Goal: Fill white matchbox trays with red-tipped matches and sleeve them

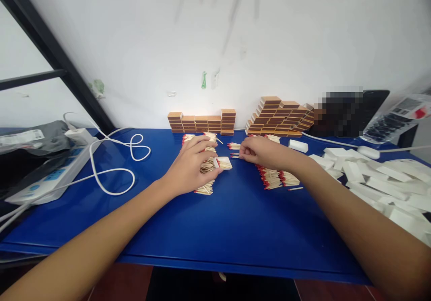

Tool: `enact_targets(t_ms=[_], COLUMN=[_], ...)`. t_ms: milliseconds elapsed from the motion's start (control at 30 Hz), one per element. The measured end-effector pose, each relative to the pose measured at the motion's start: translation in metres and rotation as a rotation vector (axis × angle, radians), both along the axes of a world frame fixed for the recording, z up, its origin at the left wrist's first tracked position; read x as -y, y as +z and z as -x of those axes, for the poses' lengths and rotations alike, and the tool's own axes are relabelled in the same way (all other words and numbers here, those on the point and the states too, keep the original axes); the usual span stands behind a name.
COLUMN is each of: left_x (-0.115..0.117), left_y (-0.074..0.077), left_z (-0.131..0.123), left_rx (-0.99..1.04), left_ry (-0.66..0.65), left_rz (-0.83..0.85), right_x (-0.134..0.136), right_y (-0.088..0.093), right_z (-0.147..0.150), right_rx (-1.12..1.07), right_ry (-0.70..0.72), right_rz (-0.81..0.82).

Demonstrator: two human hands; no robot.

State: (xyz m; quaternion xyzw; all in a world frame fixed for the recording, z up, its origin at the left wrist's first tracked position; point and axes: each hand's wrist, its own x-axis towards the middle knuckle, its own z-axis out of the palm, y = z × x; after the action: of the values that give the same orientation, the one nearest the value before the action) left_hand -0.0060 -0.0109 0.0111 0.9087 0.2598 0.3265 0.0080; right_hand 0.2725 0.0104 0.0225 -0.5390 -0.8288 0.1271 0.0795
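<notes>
My left hand (190, 166) is closed on a small white matchbox tray (226, 163), its thumb at the near edge. Red-headed matches lie inside the tray. Beneath and behind this hand spreads a pile of matches (204, 188). To the right, my right hand (257, 149) has its fingers pinched together at the tabletop. A few matches (235, 155) stick out leftward from its fingertips, red heads to the left. More loose matches (233, 146) lie just beyond them. Another heap of matches (271, 178) sits below the right wrist, partly covered by it.
Stacked matchboxes stand against the wall in a left row (202, 124) and a taller right pile (279, 117). White trays (380, 179) are heaped at right, near a phone (373, 112). A power strip (57, 175) and looping white cable (112, 193) occupy the left of the blue table (215, 233).
</notes>
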Motion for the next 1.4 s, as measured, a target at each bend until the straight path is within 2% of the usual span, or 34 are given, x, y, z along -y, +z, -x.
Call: enact_targets(t_ms=[200,300,400,600,700,900,1033,1200,1400], left_x=[-0.001,-0.001,-0.002,-0.002,-0.001,0.0,0.0,-0.001,-0.002], left_y=[-0.001,-0.002,-0.002,-0.001,-0.001,0.002,0.002,-0.001,0.0], left_z=[0.0,0.001,0.001,0.0,0.0,0.0,0.0,0.001,0.002], left_rx=[0.005,0.014,0.011,0.008,-0.002,0.0,-0.003,0.003,0.018], left_ry=[0.001,-0.005,-0.007,0.009,0.017,0.02,0.03,0.062,0.084], left_rz=[-0.008,0.009,0.027,0.046,0.037,0.023,0.02,-0.02,-0.016], right_x=[0.021,0.029,0.03,0.016,0.004,-0.008,-0.003,0.015,0.026], right_y=[0.019,0.017,0.014,0.016,0.007,-0.01,-0.003,0.014,0.008], right_z=[0.022,0.033,0.037,0.018,0.006,-0.002,0.001,0.017,0.034], right_rx=[-0.176,-0.206,-0.222,-0.143,-0.015,0.021,0.021,-0.136,-0.181], right_ry=[0.093,0.149,0.145,-0.003,-0.054,-0.036,-0.023,0.074,0.147], right_rz=[-0.032,-0.088,-0.136,-0.182,-0.142,-0.06,-0.061,-0.103,-0.206])
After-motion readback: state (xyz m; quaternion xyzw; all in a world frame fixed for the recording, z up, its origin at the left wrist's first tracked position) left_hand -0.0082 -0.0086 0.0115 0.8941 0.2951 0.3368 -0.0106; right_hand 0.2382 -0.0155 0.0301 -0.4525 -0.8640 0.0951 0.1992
